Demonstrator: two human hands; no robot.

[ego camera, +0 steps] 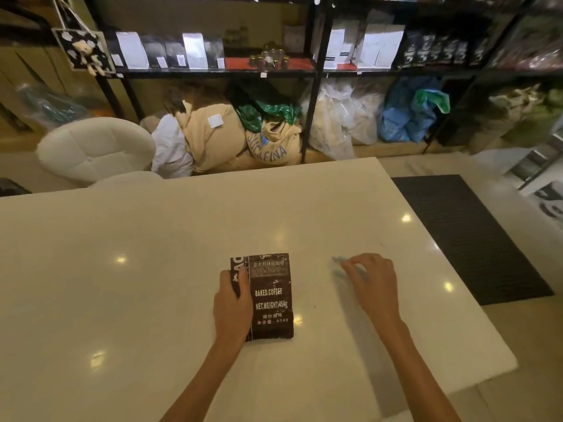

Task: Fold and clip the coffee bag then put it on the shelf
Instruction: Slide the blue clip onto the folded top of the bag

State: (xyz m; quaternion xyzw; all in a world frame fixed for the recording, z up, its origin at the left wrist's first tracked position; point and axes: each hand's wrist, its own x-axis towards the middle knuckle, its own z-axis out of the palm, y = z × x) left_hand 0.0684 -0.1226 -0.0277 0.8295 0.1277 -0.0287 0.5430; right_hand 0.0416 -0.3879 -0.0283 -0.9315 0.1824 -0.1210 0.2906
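A dark brown coffee bag [272, 296] with white print lies flat on the white table [152, 269], its top end pointing away from me. My left hand [233, 306] rests on the bag's left edge, fingers curled over its side. To the right of the bag, my right hand [373, 281] has its fingers closed on a small blurred bluish clip [338, 263] just above the tabletop. The black metal shelf [219, 73] stands beyond the table and carries several coffee bags.
Small glass jars [269, 59] sit mid-shelf on a red mat. Burlap and plastic sacks [243, 135] fill the floor under the shelf. A white padded chair [94, 150] stands at the table's far left. A black floor mat [469, 236] lies to the right.
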